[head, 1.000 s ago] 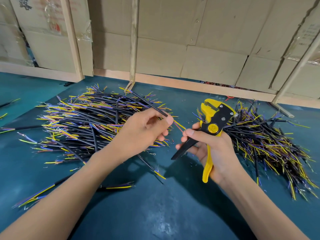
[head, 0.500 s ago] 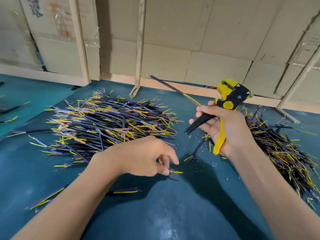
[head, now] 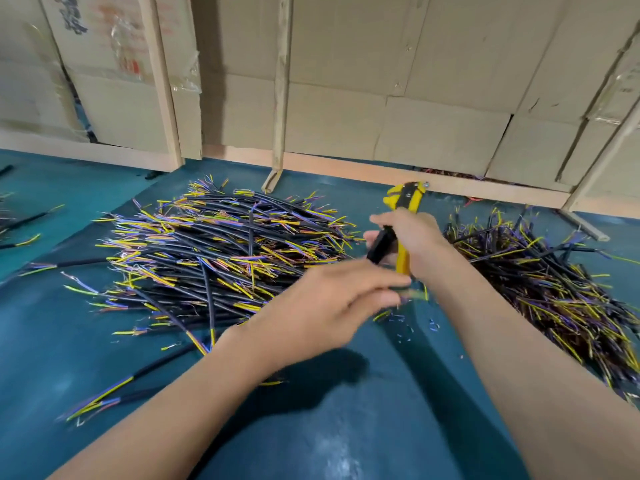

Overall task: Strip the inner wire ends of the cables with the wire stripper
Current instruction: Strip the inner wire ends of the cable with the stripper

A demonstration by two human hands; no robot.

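My right hand grips the yellow and black wire stripper, head pointing up and away. My left hand is blurred with motion just in front of it. It pinches a black cable whose yellow and blue inner wire ends stick out past the fingertips, close under the stripper's handles. A large pile of black cables with coloured inner wires lies left of my hands. A second cable pile lies on the right, beyond my right forearm.
The work surface is a teal mat. Loose cables lie at the front left, and small insulation scraps are scattered between the piles. Cardboard panels and wooden posts wall off the back.
My left hand lifted a cable off the mat and swung right toward the stripper. My right hand came down, and the cable it held up beside the stripper is gone from it.
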